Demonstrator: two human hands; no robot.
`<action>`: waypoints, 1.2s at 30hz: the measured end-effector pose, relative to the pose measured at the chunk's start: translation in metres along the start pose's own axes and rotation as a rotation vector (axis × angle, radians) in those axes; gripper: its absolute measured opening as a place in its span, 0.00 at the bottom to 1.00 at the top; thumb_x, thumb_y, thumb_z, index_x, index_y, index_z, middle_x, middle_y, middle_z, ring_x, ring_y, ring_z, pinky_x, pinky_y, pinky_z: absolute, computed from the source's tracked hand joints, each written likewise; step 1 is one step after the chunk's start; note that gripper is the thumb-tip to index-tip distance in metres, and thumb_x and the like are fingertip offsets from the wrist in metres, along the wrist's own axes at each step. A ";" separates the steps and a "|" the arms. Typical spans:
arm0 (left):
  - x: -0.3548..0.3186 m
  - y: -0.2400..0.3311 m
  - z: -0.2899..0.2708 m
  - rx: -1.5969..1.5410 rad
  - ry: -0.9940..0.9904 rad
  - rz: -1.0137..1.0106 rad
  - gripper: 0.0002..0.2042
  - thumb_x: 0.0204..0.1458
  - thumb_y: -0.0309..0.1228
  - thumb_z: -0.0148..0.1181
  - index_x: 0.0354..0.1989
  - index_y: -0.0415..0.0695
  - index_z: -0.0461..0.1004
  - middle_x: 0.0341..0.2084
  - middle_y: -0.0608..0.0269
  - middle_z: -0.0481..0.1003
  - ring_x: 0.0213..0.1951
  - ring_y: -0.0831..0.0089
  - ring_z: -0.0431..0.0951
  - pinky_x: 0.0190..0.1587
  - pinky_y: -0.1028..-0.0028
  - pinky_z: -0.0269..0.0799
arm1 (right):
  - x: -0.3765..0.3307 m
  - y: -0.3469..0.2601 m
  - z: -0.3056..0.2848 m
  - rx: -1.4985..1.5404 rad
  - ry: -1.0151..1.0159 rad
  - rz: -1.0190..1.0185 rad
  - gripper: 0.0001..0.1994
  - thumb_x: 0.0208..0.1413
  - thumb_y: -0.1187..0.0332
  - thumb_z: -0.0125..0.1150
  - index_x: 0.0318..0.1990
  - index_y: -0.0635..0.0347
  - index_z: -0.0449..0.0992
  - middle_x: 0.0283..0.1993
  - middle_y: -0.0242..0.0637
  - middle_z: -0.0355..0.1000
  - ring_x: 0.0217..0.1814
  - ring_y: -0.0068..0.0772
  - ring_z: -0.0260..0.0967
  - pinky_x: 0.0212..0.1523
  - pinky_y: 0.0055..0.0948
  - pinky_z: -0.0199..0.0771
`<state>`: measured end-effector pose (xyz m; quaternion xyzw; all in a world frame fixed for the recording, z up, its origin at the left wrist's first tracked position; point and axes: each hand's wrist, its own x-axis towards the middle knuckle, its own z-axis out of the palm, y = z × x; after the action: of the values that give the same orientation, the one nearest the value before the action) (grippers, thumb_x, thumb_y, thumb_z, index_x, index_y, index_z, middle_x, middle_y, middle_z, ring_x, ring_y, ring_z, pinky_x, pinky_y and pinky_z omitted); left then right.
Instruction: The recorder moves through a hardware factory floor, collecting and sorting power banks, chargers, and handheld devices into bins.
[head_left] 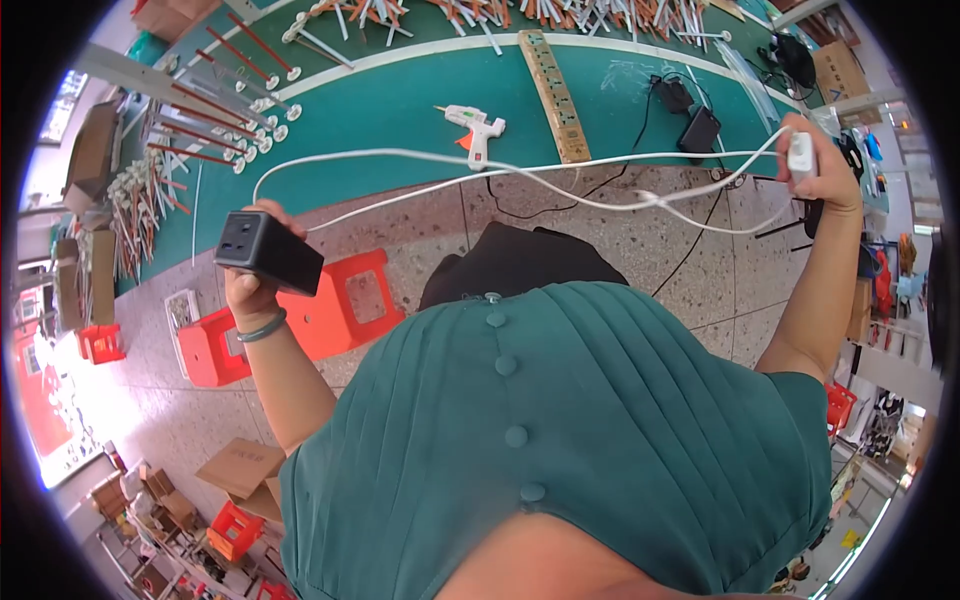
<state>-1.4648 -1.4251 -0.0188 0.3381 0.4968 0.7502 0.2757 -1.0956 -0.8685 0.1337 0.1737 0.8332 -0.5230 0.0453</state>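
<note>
My left hand (252, 292) is closed around a black block-shaped power socket (275, 252), its outlet face turned up and to the left. A long white cable (400, 188) stretches from beside it across to the right, crossing itself in loose loops. At the far right, my right hand (832, 178) grips a white plug (801, 156), with part of the cable hanging beside it. Both hands are raised wide apart near the table's front edge. Fingers of the left hand are partly hidden behind the block.
On the green table (390, 110) lie a white glue gun (478, 130), a long power strip (556, 95) and a black adapter (698, 130). Bundles of white and orange sticks (590, 14) line the back; more stand at the left. Red stools (345, 305) are below the table edge.
</note>
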 end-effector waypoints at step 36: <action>0.202 -0.164 -0.146 -0.407 0.774 -0.306 0.15 0.52 0.33 0.60 0.45 0.40 0.71 0.37 0.56 0.75 0.41 0.60 0.77 0.43 0.63 0.75 | 0.423 0.133 0.101 0.170 0.491 0.161 0.24 0.47 0.73 0.67 0.53 0.66 0.69 0.41 0.40 0.75 0.39 0.30 0.74 0.35 0.27 0.74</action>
<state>-1.6910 -1.2976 -0.1647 -0.1049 0.4502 0.8541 0.2386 -1.4570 -0.8039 -0.1341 0.3642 0.7557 -0.5280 -0.1317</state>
